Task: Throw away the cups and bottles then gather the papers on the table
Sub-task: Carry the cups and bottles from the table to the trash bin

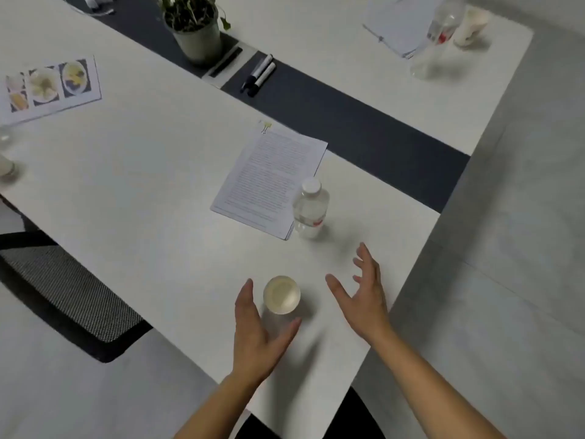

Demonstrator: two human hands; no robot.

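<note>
2 bare hands reach over a white table (pixel 142 185). Left hand (pixel 258 335), fingers spread, cups around a small paper cup (pixel 281 295) without clearly touching it. Right hand (pixel 364 296), spread wide, hovers just short of a capped water bottle (pixel 310 209) beside clipped papers (pixel 269 182). Best grip: cup upright, bottle mid-body.

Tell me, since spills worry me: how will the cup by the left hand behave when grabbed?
The cup looks like thin paper, so it probably dents if squeezed. It seems to hold pale liquid, so tipping could spill it. The left hand is open beside it.
</note>
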